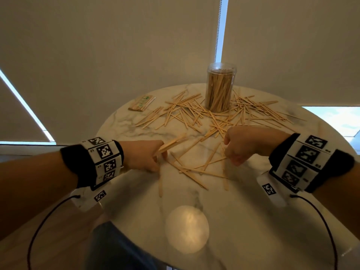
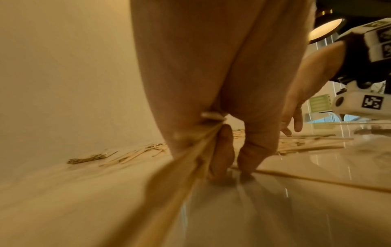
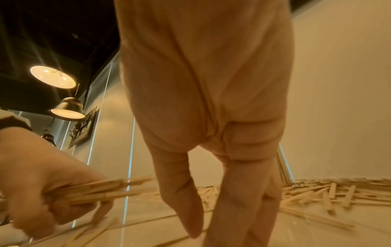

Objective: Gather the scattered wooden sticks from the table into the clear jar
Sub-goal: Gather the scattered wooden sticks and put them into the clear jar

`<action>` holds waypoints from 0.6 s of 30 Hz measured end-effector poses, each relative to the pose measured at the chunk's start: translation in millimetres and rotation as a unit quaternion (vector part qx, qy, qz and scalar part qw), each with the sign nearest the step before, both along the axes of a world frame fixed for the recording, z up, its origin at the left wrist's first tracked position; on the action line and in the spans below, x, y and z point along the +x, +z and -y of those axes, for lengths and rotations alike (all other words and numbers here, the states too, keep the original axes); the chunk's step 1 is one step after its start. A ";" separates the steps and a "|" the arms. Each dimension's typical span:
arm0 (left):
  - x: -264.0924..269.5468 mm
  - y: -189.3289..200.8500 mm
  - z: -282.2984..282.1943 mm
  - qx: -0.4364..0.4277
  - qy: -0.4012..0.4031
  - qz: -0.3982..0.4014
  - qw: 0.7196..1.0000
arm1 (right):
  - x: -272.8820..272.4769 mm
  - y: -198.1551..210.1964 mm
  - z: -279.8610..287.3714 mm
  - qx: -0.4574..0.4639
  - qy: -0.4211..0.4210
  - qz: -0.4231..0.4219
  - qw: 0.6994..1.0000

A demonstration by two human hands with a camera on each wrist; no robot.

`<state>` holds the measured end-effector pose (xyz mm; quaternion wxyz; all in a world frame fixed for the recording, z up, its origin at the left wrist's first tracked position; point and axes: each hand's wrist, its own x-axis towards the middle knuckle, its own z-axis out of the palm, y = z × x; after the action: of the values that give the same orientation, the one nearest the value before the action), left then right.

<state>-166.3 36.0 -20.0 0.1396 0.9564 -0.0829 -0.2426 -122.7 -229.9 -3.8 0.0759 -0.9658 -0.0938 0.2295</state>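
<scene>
The left hand has its fingers curled tight round a bunch of thin, flat, pale wooden sticks. The right hand points its fingers down, loose and a little apart, onto sticks on the table. The clear jar stands tall, packed with sticks.

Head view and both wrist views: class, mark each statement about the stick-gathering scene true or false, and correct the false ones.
1. The left hand holds a bundle of sticks. True.
2. The jar lies on its side. False: it stands upright at the far side of the table.
3. The jar already holds many sticks. True.
4. The right hand grips a bundle of sticks. False: its fingers point down at the loose sticks on the table, with no bundle in them.
5. A small packet lies to the right of the jar. False: it lies to the jar's left.
</scene>
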 end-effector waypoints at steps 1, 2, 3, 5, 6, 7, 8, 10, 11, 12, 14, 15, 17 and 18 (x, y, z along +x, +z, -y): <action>1.2 -1.7 1.3 -0.020 0.009 0.017 1.000 | -1.4 -2.5 -2.2 0.036 -0.004 -0.014 0.999; 3.1 -3.4 4.5 -0.035 0.015 0.032 0.999 | 0.2 -8.3 -4.2 0.074 -0.009 -0.033 0.997; 5.4 -5.7 8.1 -0.042 0.015 0.048 0.998 | -1.1 -11.6 -7.0 0.114 -0.015 -0.043 0.992; 8.9 -10.8 15.4 -0.036 0.010 0.074 0.997 | -3.2 -13.2 -12.7 0.198 -0.038 -0.057 0.978; 9.8 -12.8 19.0 -0.033 0.010 0.087 0.996 | -2.0 -12.2 -13.0 0.235 -0.054 -0.057 0.969; 10.5 -14.8 21.6 -0.037 0.011 0.097 0.995 | -3.6 -9.5 -13.3 0.257 -0.065 -0.055 0.963; 10.5 -15.5 24.0 -0.047 0.011 0.105 0.993 | -4.5 -7.8 -13.3 0.268 -0.061 -0.057 0.960; 10.5 -14.5 27.3 -0.067 -0.001 0.113 0.991 | -2.1 -6.2 -11.2 0.194 0.024 -0.013 0.981; 10.5 -13.8 28.9 -0.069 -0.015 0.113 0.991 | -1.5 -6.2 -11.4 0.123 0.098 0.016 0.987; 10.7 -13.0 30.5 -0.066 -0.033 0.114 0.991 | -0.3 -9.7 -12.3 0.058 0.165 0.045 0.983; 12.9 -13.1 33.2 -0.059 -0.063 0.113 0.990 | 1.8 -17.3 -14.2 -0.007 0.236 0.073 0.969; 14.4 -13.0 33.4 -0.059 -0.070 0.110 0.990 | 2.4 -19.6 -14.9 -0.009 0.247 0.079 0.966; 17.1 -12.8 32.1 -0.066 -0.073 0.101 0.990 | 4.3 -21.8 -13.2 0.009 0.263 0.098 0.960; 17.6 -12.2 31.6 -0.069 -0.074 0.098 0.990 | 5.8 -21.3 -9.9 0.016 0.267 0.106 0.958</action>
<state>-148.6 4.4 -32.3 0.1780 0.9549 -0.1836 -0.1509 -116.8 -220.0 -25.1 0.0167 -0.9230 -0.3597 0.1358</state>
